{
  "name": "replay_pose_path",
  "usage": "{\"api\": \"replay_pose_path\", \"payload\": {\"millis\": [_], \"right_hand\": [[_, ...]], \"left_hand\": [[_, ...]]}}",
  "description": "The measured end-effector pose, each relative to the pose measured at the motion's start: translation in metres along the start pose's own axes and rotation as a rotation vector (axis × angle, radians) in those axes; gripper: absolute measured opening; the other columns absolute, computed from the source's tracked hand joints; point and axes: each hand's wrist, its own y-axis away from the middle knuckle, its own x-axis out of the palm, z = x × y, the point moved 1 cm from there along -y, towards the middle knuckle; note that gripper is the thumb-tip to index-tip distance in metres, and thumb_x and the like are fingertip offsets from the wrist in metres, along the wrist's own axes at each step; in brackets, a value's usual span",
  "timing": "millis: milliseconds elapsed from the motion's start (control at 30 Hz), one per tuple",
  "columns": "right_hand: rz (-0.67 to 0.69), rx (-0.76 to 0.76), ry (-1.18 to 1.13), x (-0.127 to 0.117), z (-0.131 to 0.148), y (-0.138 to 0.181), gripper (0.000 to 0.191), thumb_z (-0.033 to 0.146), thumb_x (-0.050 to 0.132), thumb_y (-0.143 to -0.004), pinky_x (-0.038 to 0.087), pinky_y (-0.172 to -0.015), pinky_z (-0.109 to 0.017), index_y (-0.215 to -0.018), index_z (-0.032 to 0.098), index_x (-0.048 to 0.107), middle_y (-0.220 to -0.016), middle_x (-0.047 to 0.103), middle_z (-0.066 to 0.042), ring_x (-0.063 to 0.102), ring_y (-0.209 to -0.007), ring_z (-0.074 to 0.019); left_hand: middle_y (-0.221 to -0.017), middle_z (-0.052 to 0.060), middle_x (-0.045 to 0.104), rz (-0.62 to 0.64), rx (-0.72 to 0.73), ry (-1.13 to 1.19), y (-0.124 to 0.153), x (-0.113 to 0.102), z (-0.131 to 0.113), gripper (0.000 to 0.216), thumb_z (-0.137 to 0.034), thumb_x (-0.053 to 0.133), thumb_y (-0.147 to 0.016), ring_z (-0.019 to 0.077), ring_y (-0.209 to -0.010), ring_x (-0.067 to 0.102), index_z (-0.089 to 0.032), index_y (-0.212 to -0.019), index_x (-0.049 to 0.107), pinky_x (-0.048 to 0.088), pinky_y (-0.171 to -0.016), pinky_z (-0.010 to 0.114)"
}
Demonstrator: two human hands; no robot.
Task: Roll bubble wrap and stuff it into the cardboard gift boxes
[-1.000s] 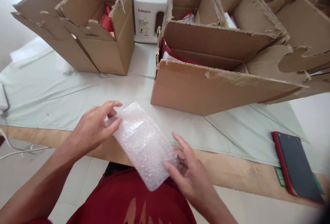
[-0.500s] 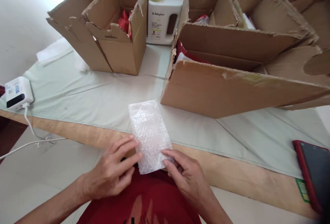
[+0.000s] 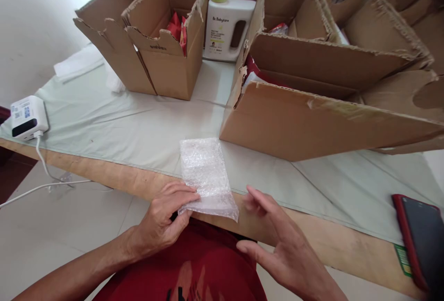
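A clear bubble wrap bag [image 3: 204,171] lies at the front edge of the table, its near end jutting past the edge toward my red shirt. My left hand [image 3: 169,211] pinches the bag's near left corner, thumb below and fingers on top. To the right of the bag, my right hand [image 3: 274,236] is in the air with thumb and fingers spread, holding nothing. It does not touch the bag. The bag's near end looks flat and thinner than the rest; whether anything is inside I cannot tell.
Behind the bag stand a large cardboard box [image 3: 294,125] and a smaller one [image 3: 169,70], with a white detergent bottle [image 3: 225,28] between them. A phone in a red case [image 3: 421,236] lies at right. A white device [image 3: 29,118] with a cable [image 3: 45,162] sits at left.
My right hand has let go of the bag and moved right, opening. My left hand has gone from resting along the bag's side to gripping its near left corner.
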Motion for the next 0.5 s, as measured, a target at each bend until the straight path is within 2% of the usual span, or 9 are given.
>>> {"api": "replay_pose_path", "payload": {"millis": [67, 100, 167, 233, 300, 400, 500], "right_hand": [[0.017, -0.124, 0.095, 0.003, 0.003, -0.009, 0.082, 0.035, 0.075, -0.087, 0.055, -0.105, -0.049, -0.158, 0.030, 0.035, -0.149, 0.056, -0.013, 0.056, -0.135, -0.0314], [0.034, -0.155, 0.095, 0.008, 0.005, -0.016, 0.080, 0.033, 0.072, -0.089, 0.054, -0.107, -0.050, -0.159, 0.029, 0.034, -0.150, 0.055, -0.014, 0.054, -0.138, -0.0312], [0.068, -0.131, 0.034, 0.020, 0.007, -0.031, 0.067, 0.027, 0.065, -0.094, 0.056, -0.103, -0.046, -0.156, 0.027, 0.039, -0.138, 0.065, -0.012, 0.063, -0.126, -0.0265], [0.089, -0.036, -0.055, 0.031, 0.006, -0.045, 0.047, 0.024, 0.060, -0.097, 0.060, -0.092, -0.038, -0.143, 0.026, 0.055, -0.116, 0.076, -0.007, 0.073, -0.102, -0.0213], [0.108, 0.072, -0.138, 0.037, 0.004, -0.055, 0.033, 0.025, 0.058, -0.097, 0.061, -0.080, -0.032, -0.129, 0.025, 0.066, -0.100, 0.078, -0.003, 0.074, -0.083, -0.0177], [0.107, 0.159, -0.197, 0.038, 0.001, -0.062, 0.029, 0.027, 0.059, -0.096, 0.058, -0.068, -0.027, -0.122, 0.026, 0.070, -0.090, 0.077, 0.000, 0.070, -0.069, -0.0154], [0.112, 0.183, -0.180, 0.037, 0.002, -0.064, 0.028, 0.027, 0.059, -0.094, 0.055, -0.061, -0.026, -0.119, 0.026, 0.071, -0.079, 0.075, 0.002, 0.064, -0.059, -0.0142]], "left_hand": [[-0.106, 0.008, 0.078, -0.006, -0.047, 0.033, -0.002, -0.001, -0.002, 0.038, -0.008, 0.057, -0.091, 0.0237, -0.103, 0.072, -0.022, -0.125, 0.065, 0.053, -0.100, 0.047], [-0.104, 0.008, 0.078, -0.004, -0.059, 0.040, -0.003, -0.001, -0.003, 0.039, -0.009, 0.057, -0.091, 0.0237, -0.102, 0.071, -0.022, -0.127, 0.064, 0.053, -0.100, 0.047], [-0.103, 0.008, 0.078, 0.003, -0.069, 0.039, -0.004, -0.002, -0.004, 0.042, -0.010, 0.058, -0.091, 0.0239, -0.102, 0.071, -0.022, -0.131, 0.061, 0.054, -0.098, 0.046], [-0.106, 0.009, 0.078, 0.012, -0.084, 0.035, -0.005, -0.004, -0.006, 0.038, -0.012, 0.058, -0.092, 0.0238, -0.102, 0.072, -0.021, -0.129, 0.063, 0.057, -0.095, 0.043], [-0.107, 0.010, 0.078, -0.014, -0.109, 0.034, -0.007, -0.006, -0.007, 0.033, -0.013, 0.058, -0.094, 0.0223, -0.100, 0.073, -0.020, -0.125, 0.065, 0.059, -0.090, 0.038], [-0.101, 0.009, 0.078, -0.101, -0.148, -0.026, -0.010, -0.007, -0.008, 0.024, -0.012, 0.059, -0.094, 0.0196, -0.090, 0.074, -0.019, -0.115, 0.069, 0.061, -0.079, 0.031], [-0.087, 0.005, 0.076, -0.146, -0.220, -0.121, -0.013, -0.005, -0.004, 0.019, -0.015, 0.060, -0.094, 0.0161, -0.073, 0.071, -0.018, -0.110, 0.069, 0.059, -0.067, 0.027]]}}
